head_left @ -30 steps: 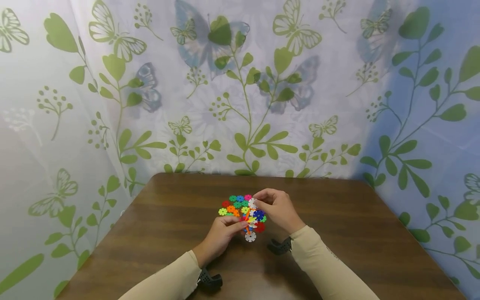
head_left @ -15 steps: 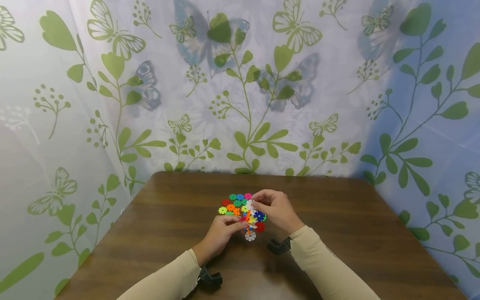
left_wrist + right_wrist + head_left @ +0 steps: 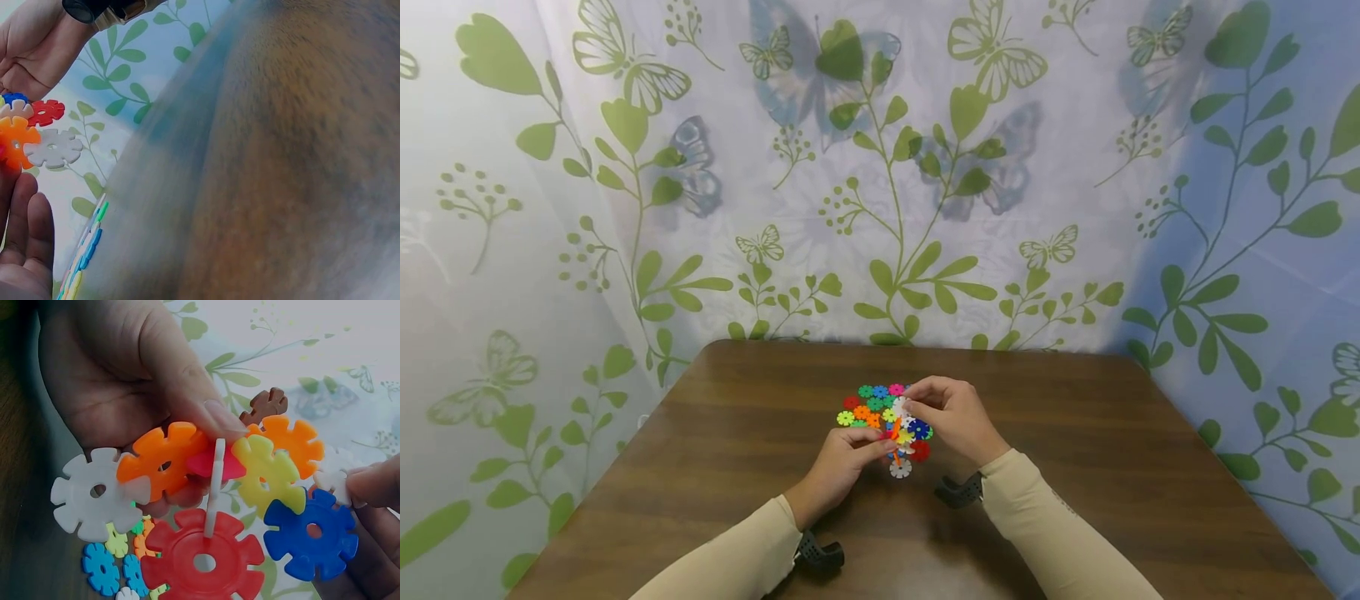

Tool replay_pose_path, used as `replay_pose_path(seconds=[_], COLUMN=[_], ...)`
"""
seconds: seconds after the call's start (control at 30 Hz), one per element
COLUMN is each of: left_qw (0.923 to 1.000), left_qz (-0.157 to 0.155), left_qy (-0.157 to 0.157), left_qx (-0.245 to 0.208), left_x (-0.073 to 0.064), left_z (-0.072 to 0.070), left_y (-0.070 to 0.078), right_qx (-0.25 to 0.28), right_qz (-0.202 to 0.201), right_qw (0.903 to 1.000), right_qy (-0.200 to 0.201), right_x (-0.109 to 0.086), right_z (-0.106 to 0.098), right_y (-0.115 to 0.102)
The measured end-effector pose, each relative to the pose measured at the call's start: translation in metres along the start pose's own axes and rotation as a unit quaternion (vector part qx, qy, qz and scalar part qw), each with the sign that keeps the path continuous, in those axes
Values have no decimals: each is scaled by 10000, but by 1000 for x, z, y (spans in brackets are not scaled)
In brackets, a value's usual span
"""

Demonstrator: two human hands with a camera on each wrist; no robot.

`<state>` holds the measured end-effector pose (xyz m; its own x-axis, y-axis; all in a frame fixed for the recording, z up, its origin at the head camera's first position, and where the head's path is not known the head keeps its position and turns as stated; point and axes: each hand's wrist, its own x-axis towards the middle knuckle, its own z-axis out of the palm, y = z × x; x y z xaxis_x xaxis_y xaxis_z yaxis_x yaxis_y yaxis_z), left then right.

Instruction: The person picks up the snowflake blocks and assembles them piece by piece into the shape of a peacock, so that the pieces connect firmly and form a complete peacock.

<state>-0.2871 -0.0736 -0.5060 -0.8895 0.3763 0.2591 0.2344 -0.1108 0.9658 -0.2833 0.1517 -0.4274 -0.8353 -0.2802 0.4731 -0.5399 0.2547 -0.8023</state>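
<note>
Several notched plastic building discs are slotted together into a cluster held over the table. My left hand [image 3: 838, 471] pinches its pink disc [image 3: 203, 464] between thumb and fingers. Around that disc sit an orange disc [image 3: 147, 469], a yellow disc [image 3: 259, 456], a red disc [image 3: 231, 572] and a blue disc [image 3: 334, 540]. A white disc [image 3: 65, 153] joins the orange one at the near end. At the cluster's far side my right hand [image 3: 955, 421] pinches another white disc [image 3: 332, 472] by its edge, close to an orange disc [image 3: 306, 447].
Loose discs [image 3: 866, 392] in green, blue, orange, yellow and red lie on the brown table [image 3: 760, 392] beyond the left hand. Dark wrist mounts [image 3: 822, 557] hang under both forearms. A curtain [image 3: 887, 208] printed with leaves and butterflies stands behind the table.
My right hand has shifted slightly left with the white disc, closer to the cluster's orange disc. The left hand keeps its grip, almost still. The head view has shifted slightly.
</note>
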Motion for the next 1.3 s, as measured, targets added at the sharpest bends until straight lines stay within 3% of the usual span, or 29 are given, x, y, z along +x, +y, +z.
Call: replay_pose_path(seconds=[0.5,0.8,1.03,1.3], left_qw=[9999,9996,9997,9989], left_qz=[-32,-110,-102,-304], left_qy=[16,179,200,254], left_qx=[-141,181,73,-262], left_x=[2,1,2,-2], left_z=[1,1,2,6], left_y=[1,3,1,-2], right_qx=[195,129,137,1], right_qz=[-142,163,199,170], right_qw=[9997,9995,9993,9991], right_qy=[-88,-234,-296,-393], right_x=[-1,0,1,-1], right_z=[-1,-2,-4,-3], right_y=[2,5,7,9])
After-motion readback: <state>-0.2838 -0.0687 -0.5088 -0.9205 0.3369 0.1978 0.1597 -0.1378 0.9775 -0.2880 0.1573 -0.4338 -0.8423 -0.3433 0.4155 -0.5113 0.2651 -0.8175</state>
